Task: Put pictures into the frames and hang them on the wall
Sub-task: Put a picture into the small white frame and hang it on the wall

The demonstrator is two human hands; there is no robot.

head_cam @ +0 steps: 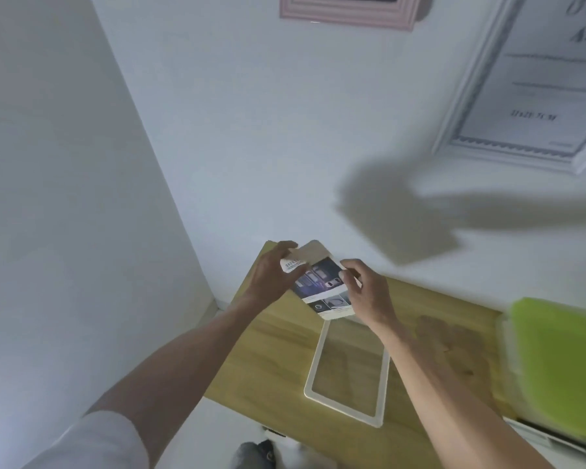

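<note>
**Both hands on a printed picture above the bench**

Nearest, at the bottom edge, a white sleeve (92, 441) covers the left upper arm, and both bare forearms reach forward over a wooden bench (274, 360). On the bench, between the forearms, a white empty frame (313, 370) lies flat, its opening showing the wood beneath. To the right, a green lidded box (562, 363) sits at the bench's right end, blurred.

Just beyond the frame's far end, the two hands hold a printed picture (322, 286) up off the bench, tilted, its dark printed face toward the camera. The left hand (271, 275) has its grip clamped on the picture's upper left corner, fingers curled round the edge where a pale backing sheet (313, 253) shows above the print. The right hand (366, 292) pinches the picture's right edge, thumb tip on the printed face.

Farther off, the hands cast a broad shadow (400, 214) on the white wall (251, 130). Higher on the wall hang a white-framed certificate (535, 82) at the upper right, tilted in view, and a pink frame (349, 11) cut by the top edge.
</note>
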